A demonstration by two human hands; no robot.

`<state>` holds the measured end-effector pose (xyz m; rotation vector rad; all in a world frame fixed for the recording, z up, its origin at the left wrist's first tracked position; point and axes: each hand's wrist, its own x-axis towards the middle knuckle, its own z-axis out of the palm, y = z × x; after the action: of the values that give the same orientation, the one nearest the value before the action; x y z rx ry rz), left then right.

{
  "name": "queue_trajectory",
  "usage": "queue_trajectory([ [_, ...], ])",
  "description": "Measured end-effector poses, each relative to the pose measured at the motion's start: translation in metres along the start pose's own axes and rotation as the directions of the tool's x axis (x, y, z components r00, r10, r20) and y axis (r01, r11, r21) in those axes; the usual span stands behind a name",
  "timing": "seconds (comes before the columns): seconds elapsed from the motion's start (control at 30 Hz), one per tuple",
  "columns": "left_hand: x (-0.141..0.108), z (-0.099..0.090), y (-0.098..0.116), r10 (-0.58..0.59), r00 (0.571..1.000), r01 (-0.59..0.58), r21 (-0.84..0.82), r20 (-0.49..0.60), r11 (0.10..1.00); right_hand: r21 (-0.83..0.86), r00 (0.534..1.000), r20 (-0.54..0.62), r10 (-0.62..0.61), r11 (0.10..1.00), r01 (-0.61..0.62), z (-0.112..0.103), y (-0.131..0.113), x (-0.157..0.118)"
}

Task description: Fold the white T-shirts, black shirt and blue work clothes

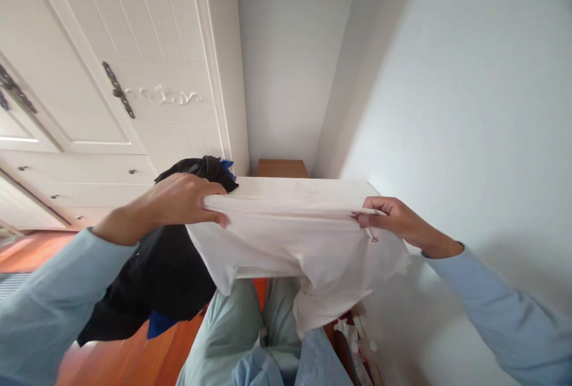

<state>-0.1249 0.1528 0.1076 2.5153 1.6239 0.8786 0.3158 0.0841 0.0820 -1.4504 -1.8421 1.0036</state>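
A white cloth garment [277, 237] with a small dark red print near its right end is stretched between my two hands, its lower part hanging loosely. My left hand [192, 198] pinches its upper left edge between thumb and fingers. At the upper right, beside the print, my right hand [386, 216] grips the fabric with its fingers closed. The cloth lies partly over a white tabletop [304, 186]. Black clothing [174, 273] with blue parts is draped at the table's left side, partly behind my left forearm.
A white wardrobe [179, 34] with dark metal handles stands at the left. Behind the tabletop is a brown wooden piece [282, 168]. A pale wall [469, 88] rises at the right. Several items [357, 347] stand low, right of my legs, by the wall.
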Motion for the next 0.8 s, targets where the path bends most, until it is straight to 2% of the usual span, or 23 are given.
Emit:
queue_trajectory([
  [0.03,0.001,-0.001,0.003,0.072,0.991,-0.080,0.068,0.109,0.994,0.023,0.997,0.079,-0.019,1.000,0.017,-0.002,-0.007,-0.004],
  [0.07,0.003,-0.003,0.006,0.114,0.978,-0.137,0.127,0.175,0.982,0.050,0.987,0.156,-0.033,0.998,0.025,-0.002,-0.012,-0.008],
  [0.1,0.005,-0.005,0.011,0.132,0.976,-0.162,0.169,0.175,0.972,0.078,0.975,0.220,-0.035,0.997,0.019,-0.001,-0.016,-0.012],
  [0.17,0.008,-0.010,0.018,0.135,0.990,-0.140,0.194,0.039,0.971,0.134,0.948,0.317,0.001,0.990,-0.046,0.002,-0.019,-0.018],
  [0.27,0.012,-0.017,0.025,0.155,0.973,-0.141,0.092,-0.169,0.986,0.125,0.913,0.393,0.112,0.977,-0.174,0.002,-0.013,-0.020],
  [0.37,0.015,-0.021,0.026,0.048,0.945,-0.063,-0.035,-0.323,0.997,0.013,0.925,0.353,0.137,0.988,-0.152,-0.010,-0.009,-0.016],
  [0.47,0.016,-0.022,0.026,-0.066,0.920,0.055,-0.039,-0.387,0.998,-0.060,0.921,0.374,0.110,0.994,-0.094,-0.031,-0.015,-0.015],
  [0.57,0.014,-0.020,0.019,0.028,0.953,0.026,0.174,-0.303,0.984,-0.149,0.873,0.472,0.127,0.987,-0.063,-0.050,-0.019,-0.018],
  [0.63,0.013,-0.016,0.008,0.095,0.974,-0.029,0.302,-0.207,0.953,-0.241,0.866,0.467,0.182,0.968,-0.073,-0.057,-0.014,-0.019],
  [0.73,0.008,-0.007,-0.017,0.176,0.975,-0.112,0.379,-0.137,0.918,-0.362,0.910,0.346,0.228,0.927,-0.095,-0.059,0.001,-0.016],
  [0.8,0.001,0.004,-0.033,0.215,0.967,-0.152,0.374,-0.133,0.915,-0.393,0.961,0.234,0.149,0.918,-0.047,-0.060,0.012,-0.013],
])
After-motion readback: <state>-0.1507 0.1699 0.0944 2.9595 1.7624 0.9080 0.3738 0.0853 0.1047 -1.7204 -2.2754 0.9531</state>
